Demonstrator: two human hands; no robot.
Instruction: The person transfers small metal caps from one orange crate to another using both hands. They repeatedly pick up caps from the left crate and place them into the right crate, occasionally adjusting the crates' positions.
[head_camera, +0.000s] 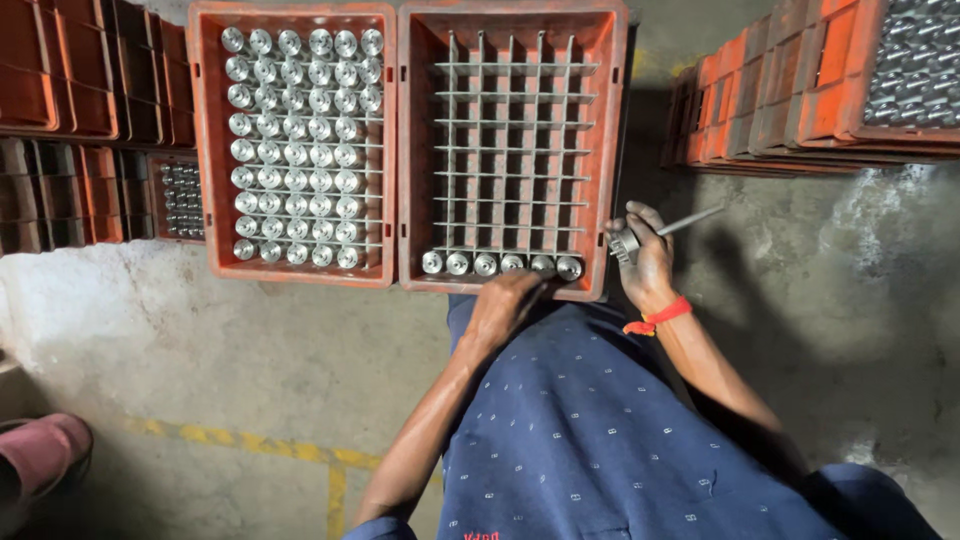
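My left hand (508, 300) rests palm-down on the near rim of the right crate (608, 150), fingers loose. My right hand (645, 262) has its grip closed on a metal part (626, 243), just outside the crate's edge over bare floor (850, 300).

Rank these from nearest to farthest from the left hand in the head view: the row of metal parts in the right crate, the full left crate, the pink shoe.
From the left hand:
1. Row of metal parts, just above it.
2. Full left crate, up left.
3. Pink shoe, far lower left.

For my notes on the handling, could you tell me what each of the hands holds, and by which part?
The right hand grips a small metal part with a thin rod by its thick end. The left hand rests on the crate's near edge; a hold cannot be told.
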